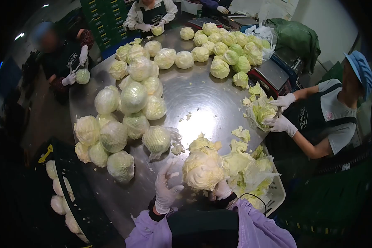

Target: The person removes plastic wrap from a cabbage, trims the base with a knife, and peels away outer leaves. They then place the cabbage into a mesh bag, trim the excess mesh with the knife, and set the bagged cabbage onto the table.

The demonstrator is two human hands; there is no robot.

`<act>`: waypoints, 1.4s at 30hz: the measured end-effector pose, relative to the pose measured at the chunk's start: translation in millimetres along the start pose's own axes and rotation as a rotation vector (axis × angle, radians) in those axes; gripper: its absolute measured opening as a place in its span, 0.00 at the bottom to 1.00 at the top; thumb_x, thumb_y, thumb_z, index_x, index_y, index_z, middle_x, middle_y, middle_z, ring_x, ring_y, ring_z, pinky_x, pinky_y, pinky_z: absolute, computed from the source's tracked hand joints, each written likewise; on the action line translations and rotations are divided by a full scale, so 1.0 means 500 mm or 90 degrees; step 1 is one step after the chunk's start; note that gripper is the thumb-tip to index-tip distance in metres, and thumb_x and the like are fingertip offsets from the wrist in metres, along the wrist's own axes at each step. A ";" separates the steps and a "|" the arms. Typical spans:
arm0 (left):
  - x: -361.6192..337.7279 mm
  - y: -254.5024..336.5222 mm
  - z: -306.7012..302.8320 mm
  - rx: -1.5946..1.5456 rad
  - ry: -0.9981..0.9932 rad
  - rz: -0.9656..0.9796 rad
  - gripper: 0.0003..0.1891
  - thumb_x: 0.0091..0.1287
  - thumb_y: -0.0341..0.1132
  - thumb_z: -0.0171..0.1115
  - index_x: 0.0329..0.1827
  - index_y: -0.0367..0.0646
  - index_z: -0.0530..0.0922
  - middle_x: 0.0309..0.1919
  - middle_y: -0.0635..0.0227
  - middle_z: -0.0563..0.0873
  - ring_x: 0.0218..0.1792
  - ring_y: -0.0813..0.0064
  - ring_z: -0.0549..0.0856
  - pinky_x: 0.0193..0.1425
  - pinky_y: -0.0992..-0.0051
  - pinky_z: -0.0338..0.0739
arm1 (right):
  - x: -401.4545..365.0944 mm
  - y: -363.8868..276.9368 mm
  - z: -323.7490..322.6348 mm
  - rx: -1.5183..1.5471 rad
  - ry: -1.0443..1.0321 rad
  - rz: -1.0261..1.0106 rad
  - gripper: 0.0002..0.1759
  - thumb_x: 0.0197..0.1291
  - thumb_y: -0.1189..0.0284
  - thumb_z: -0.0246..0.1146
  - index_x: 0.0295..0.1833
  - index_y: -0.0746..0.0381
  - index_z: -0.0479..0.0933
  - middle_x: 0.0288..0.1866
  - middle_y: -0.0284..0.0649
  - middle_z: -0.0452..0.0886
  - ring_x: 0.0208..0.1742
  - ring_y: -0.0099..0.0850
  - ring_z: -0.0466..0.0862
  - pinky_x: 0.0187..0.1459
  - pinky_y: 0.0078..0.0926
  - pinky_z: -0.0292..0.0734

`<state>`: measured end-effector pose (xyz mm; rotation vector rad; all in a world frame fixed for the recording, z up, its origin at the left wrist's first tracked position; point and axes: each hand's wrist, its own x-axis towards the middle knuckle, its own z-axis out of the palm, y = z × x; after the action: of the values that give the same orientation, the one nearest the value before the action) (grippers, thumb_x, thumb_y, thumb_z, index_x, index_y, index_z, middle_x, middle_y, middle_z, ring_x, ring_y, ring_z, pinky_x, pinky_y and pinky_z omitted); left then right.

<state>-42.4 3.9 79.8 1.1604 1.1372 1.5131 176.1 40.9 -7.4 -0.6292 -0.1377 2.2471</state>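
Observation:
A pale, trimmed cabbage [203, 170] sits in front of me at the near side of the steel table, with a loose leaf behind it. My left hand [166, 191], white-gloved, is just left of the cabbage, its fingers apart and holding nothing. Low on the cabbage's right side, my right hand [224, 190] looks closed, partly hidden by the cabbage. A small dark brown piece [212, 195] shows beside its fingers; what it belongs to cannot be made out. A wrapped cabbage [157, 139] in netted plastic lies beyond my left hand.
Wrapped cabbages [134, 97] are piled along the left, unwrapped ones [229, 45] at the back. Torn leaves overflow a white basket [278, 194] at right. A dark crate [76, 198] holds cabbages at lower left. Several co-workers stand around the steel table [184, 93]; one handles a cabbage [261, 110] at right.

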 end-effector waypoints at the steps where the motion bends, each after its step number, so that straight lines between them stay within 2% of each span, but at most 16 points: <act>1: 0.003 0.004 -0.004 -0.022 0.027 -0.022 0.40 0.62 0.49 0.69 0.72 0.41 0.61 0.66 0.59 0.72 0.66 0.67 0.72 0.65 0.71 0.68 | 0.001 -0.001 -0.010 -0.319 -0.038 -0.167 0.35 0.64 0.62 0.62 0.72 0.59 0.56 0.71 0.42 0.63 0.67 0.35 0.69 0.67 0.36 0.67; 2: -0.001 -0.011 -0.014 -0.020 0.043 -0.014 0.40 0.62 0.49 0.69 0.72 0.41 0.61 0.66 0.59 0.72 0.66 0.67 0.72 0.65 0.71 0.68 | 0.008 -0.003 -0.022 -0.636 -0.088 -0.335 0.37 0.60 0.71 0.66 0.71 0.60 0.56 0.69 0.43 0.65 0.67 0.35 0.69 0.66 0.35 0.67; 4: -0.020 -0.055 -0.054 0.034 0.038 -0.141 0.30 0.66 0.40 0.66 0.69 0.39 0.66 0.62 0.60 0.76 0.64 0.69 0.74 0.63 0.72 0.70 | 0.023 -0.016 -0.067 -0.678 0.000 -0.298 0.43 0.49 0.86 0.68 0.70 0.61 0.56 0.66 0.44 0.67 0.66 0.33 0.69 0.66 0.34 0.67; 6: -0.045 -0.087 -0.072 0.081 0.085 -0.162 0.23 0.66 0.31 0.64 0.63 0.36 0.71 0.58 0.60 0.79 0.59 0.72 0.79 0.59 0.75 0.75 | 0.059 -0.037 -0.035 -0.143 0.055 -0.170 0.32 0.68 0.53 0.55 0.69 0.61 0.61 0.65 0.46 0.69 0.65 0.38 0.71 0.65 0.39 0.70; 7: -0.054 -0.078 -0.078 0.110 0.108 -0.165 0.22 0.66 0.31 0.64 0.62 0.37 0.73 0.57 0.60 0.80 0.57 0.72 0.80 0.59 0.74 0.76 | 0.073 -0.049 -0.051 -0.139 0.062 -0.133 0.38 0.69 0.41 0.42 0.71 0.60 0.61 0.67 0.44 0.68 0.66 0.41 0.70 0.65 0.42 0.69; 8: -0.061 -0.068 -0.089 0.139 0.127 -0.169 0.21 0.65 0.31 0.65 0.61 0.38 0.74 0.56 0.60 0.80 0.56 0.72 0.81 0.58 0.74 0.77 | 0.090 -0.071 -0.091 0.018 -0.073 -0.030 0.40 0.68 0.41 0.44 0.73 0.59 0.58 0.68 0.45 0.68 0.61 0.38 0.74 0.57 0.37 0.76; 10: -0.076 -0.058 -0.116 0.189 0.203 -0.157 0.20 0.64 0.32 0.66 0.58 0.39 0.76 0.54 0.61 0.81 0.53 0.70 0.82 0.54 0.73 0.78 | 0.091 -0.057 0.058 -0.057 0.211 -0.133 0.40 0.68 0.39 0.43 0.70 0.59 0.61 0.59 0.45 0.74 0.45 0.33 0.80 0.39 0.28 0.81; 13: -0.090 -0.058 -0.150 0.317 0.312 -0.098 0.18 0.61 0.33 0.68 0.54 0.41 0.78 0.51 0.61 0.82 0.49 0.68 0.83 0.50 0.72 0.79 | 0.182 -0.139 -0.191 -0.066 0.153 -0.105 0.39 0.67 0.38 0.43 0.69 0.58 0.62 0.51 0.44 0.77 0.31 0.26 0.78 0.24 0.20 0.75; 17: -0.097 -0.059 -0.218 0.462 0.479 0.029 0.17 0.59 0.30 0.69 0.52 0.41 0.79 0.50 0.61 0.82 0.49 0.65 0.82 0.50 0.71 0.77 | 0.218 -0.200 -0.079 -0.183 0.059 -0.163 0.37 0.67 0.39 0.46 0.71 0.55 0.62 0.53 0.45 0.78 0.23 0.19 0.73 0.18 0.14 0.69; 20: -0.095 -0.050 -0.289 0.482 0.574 0.060 0.18 0.60 0.29 0.68 0.54 0.41 0.77 0.54 0.62 0.80 0.53 0.67 0.80 0.52 0.71 0.76 | 0.253 -0.230 -0.058 -0.238 0.107 -0.272 0.35 0.69 0.41 0.45 0.70 0.55 0.62 0.61 0.45 0.76 0.24 0.20 0.74 0.27 0.18 0.76; 23: -0.094 -0.036 -0.359 0.411 0.654 0.005 0.20 0.61 0.29 0.68 0.57 0.43 0.76 0.59 0.64 0.75 0.58 0.69 0.76 0.56 0.70 0.74 | 0.242 -0.217 0.029 -0.183 0.218 -0.322 0.36 0.67 0.45 0.53 0.70 0.60 0.62 0.60 0.45 0.76 0.19 0.21 0.74 0.57 0.34 0.73; 28: -0.025 -0.017 -0.495 0.422 0.704 0.009 0.33 0.58 0.35 0.72 0.67 0.41 0.68 0.63 0.59 0.71 0.63 0.64 0.72 0.61 0.65 0.71 | 0.194 -0.149 0.034 -0.802 0.172 -0.075 0.33 0.59 0.70 0.65 0.69 0.65 0.65 0.48 0.44 0.82 0.50 0.30 0.80 0.49 0.29 0.77; 29: 0.002 -0.021 -0.527 0.421 0.698 0.014 0.38 0.57 0.39 0.73 0.69 0.38 0.64 0.66 0.55 0.69 0.65 0.61 0.70 0.64 0.65 0.69 | 0.224 -0.138 -0.097 -1.258 0.006 -0.428 0.36 0.53 0.75 0.68 0.69 0.65 0.65 0.50 0.45 0.81 0.49 0.32 0.81 0.49 0.28 0.78; 35: 0.200 -0.015 -0.634 0.333 0.653 0.010 0.60 0.52 0.54 0.75 0.75 0.29 0.44 0.72 0.41 0.58 0.72 0.54 0.61 0.73 0.67 0.59 | 0.087 -0.139 -0.118 -1.205 0.309 -0.184 0.46 0.41 0.75 0.76 0.69 0.63 0.65 0.56 0.52 0.77 0.55 0.41 0.79 0.56 0.34 0.74; 39: 0.291 -0.006 -0.649 0.314 0.680 -0.038 0.63 0.51 0.55 0.75 0.75 0.28 0.40 0.72 0.38 0.56 0.74 0.55 0.58 0.74 0.68 0.56 | -0.038 -0.310 -0.102 -1.173 0.483 -0.599 0.39 0.44 0.75 0.73 0.66 0.64 0.68 0.56 0.50 0.78 0.52 0.40 0.80 0.57 0.33 0.73; 42: 0.302 -0.034 -0.693 0.305 0.692 -0.048 0.58 0.53 0.50 0.75 0.74 0.27 0.45 0.73 0.42 0.57 0.73 0.56 0.59 0.74 0.68 0.57 | -0.120 -0.361 -0.115 -1.117 0.559 -0.612 0.34 0.47 0.75 0.71 0.63 0.65 0.71 0.55 0.48 0.79 0.51 0.39 0.80 0.57 0.32 0.73</act>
<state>-405.2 104.1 39.2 0.4848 2.3212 1.9060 358.2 116.7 18.4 -1.7648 -1.5739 0.3260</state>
